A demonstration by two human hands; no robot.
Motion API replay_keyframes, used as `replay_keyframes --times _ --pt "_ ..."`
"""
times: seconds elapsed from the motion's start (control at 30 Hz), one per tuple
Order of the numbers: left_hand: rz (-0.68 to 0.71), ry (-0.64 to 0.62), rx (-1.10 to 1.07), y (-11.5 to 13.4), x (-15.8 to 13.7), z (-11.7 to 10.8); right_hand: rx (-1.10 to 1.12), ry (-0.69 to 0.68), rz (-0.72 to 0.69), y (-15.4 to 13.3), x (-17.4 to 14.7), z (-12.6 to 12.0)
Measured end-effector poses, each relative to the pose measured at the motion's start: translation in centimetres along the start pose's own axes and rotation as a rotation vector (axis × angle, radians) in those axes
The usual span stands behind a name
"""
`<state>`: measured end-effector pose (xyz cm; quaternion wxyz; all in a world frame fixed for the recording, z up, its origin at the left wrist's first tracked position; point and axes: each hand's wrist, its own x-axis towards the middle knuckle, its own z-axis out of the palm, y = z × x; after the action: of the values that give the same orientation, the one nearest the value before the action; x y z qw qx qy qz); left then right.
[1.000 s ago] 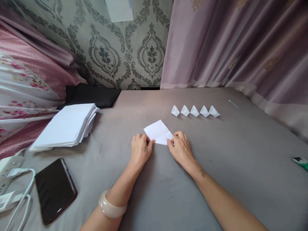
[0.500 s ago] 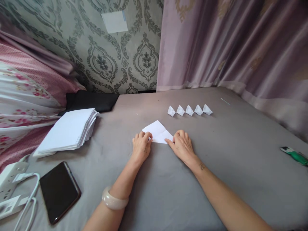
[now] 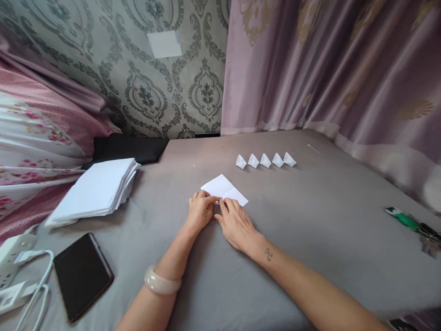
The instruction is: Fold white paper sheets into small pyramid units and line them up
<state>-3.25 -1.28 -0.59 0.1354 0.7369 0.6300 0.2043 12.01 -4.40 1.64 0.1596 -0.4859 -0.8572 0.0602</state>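
Observation:
A white sheet of paper (image 3: 223, 186), partly folded, lies on the grey cloth with one corner pointing away from me. My left hand (image 3: 200, 209) has its fingers curled over the paper's near left edge, and its index finger reaches along that edge. Close beside it, my right hand (image 3: 237, 225) presses bent fingertips on the near edge, by the left index finger. The right thumb sits a little apart on the near side. Both hands cover much of the near edge, so the fold under them is hidden. Beyond the paper stands a row of several small folded paper pieces (image 3: 265, 160).
At left are a stack of white paper (image 3: 93, 188), a black phone (image 3: 82, 276), and a power strip (image 3: 14, 257) with white cables. Behind the stack lies a black cloth (image 3: 131, 149). A green-handled item (image 3: 406, 219) lies at far right; a thin white stick (image 3: 313, 148) lies at back right.
My right hand has moved left from the paper's right corner to its near edge, beside my left hand. The right corner is now uncovered. The view has shifted slightly.

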Motion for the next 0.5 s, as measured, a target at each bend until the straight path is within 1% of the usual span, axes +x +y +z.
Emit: replay_keyframes --times 0.2,0.3,0.37,0.43,0.5 --pt "-0.051 -0.044 -0.001 -0.2 0.2 -0.1 -0.074 -0.066 0.081 0.2 -0.7 -0.6" --pt "-0.074 -0.03 0.01 -0.3 0.2 -0.1 -0.113 -0.093 0.133 0.5 -1.0 -1.1" --pt "-0.125 0.011 0.02 -0.5 0.3 -0.2 -0.136 -0.113 0.167 0.8 -1.2 -1.5" --pt "-0.203 0.039 0.02 -0.8 0.5 -0.2 -0.154 -0.133 0.189 0.9 -1.4 -1.9" --pt "-0.276 0.025 0.009 -1.1 1.0 -0.4 -0.167 -0.149 0.198 0.9 -1.5 -2.2"
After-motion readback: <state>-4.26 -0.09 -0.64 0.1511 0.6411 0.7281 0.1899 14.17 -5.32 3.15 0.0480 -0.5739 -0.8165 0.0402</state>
